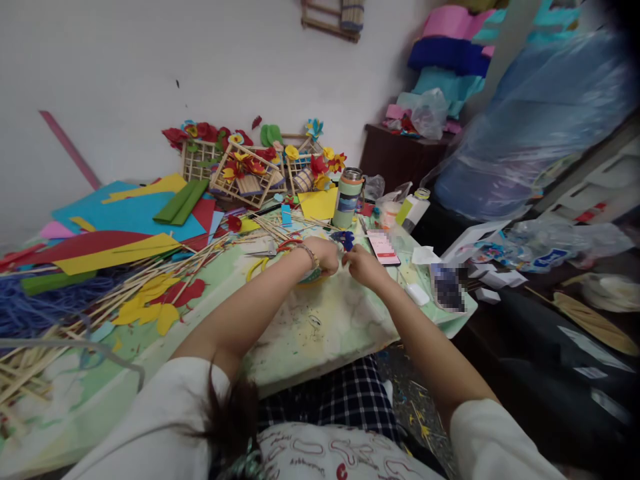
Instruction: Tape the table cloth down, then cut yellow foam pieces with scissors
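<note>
Over the middle of the table, my left hand (325,255) is closed with its fingers curled in. My right hand (364,265) faces it with fingertips pinched, only a small gap between the two. Something small and pale shows at the fingertips, too small to name. Just behind the hands lies a dark blue piece (343,239), perhaps a paper flower. Under my left wrist is a round thing with a yellow rim (311,279), mostly covered. Left of that wrist lie yellow loop handles (257,268) and a pointed metal blade (261,253).
A green thermos (349,199) stands behind the hands, and a phone (384,247) lies to the right. Coloured paper sheets (125,207), wooden sticks (200,257) and yellow paper petals (150,303) cover the left side. Small stick frames with paper flowers (247,177) line the wall.
</note>
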The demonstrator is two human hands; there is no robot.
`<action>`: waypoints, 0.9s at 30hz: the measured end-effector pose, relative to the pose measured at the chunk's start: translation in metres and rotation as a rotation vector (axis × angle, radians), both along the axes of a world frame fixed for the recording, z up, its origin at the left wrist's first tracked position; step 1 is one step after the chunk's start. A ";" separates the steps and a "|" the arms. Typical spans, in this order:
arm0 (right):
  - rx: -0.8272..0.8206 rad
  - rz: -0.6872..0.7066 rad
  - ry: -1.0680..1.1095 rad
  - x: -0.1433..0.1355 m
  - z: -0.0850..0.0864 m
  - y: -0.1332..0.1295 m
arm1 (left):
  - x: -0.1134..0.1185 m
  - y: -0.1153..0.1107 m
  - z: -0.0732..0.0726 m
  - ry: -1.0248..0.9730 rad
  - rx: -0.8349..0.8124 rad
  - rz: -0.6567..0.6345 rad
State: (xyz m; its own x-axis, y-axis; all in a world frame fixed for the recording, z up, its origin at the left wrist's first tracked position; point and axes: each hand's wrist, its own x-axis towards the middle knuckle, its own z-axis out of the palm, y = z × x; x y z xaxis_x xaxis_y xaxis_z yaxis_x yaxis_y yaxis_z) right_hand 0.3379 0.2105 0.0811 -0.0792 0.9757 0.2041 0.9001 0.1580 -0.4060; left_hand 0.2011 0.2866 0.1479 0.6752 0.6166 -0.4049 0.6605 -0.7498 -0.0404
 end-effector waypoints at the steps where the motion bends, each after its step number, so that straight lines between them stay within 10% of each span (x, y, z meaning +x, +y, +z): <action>1: 0.035 -0.004 0.037 0.001 0.006 0.000 | 0.001 -0.002 0.000 -0.003 0.001 0.002; 8: 0.140 -0.047 0.345 -0.012 0.021 -0.010 | -0.009 -0.009 0.002 -0.076 -0.002 0.003; 14: -0.011 0.163 1.021 -0.012 0.016 -0.022 | -0.081 0.011 0.018 -0.283 -0.246 -0.073; 18: -0.064 0.130 0.582 -0.011 -0.017 -0.028 | -0.147 0.017 0.036 -0.597 -0.387 0.092; 27: -0.110 0.084 -0.002 -0.047 -0.063 -0.057 | -0.224 -0.028 0.070 -1.067 -0.017 0.727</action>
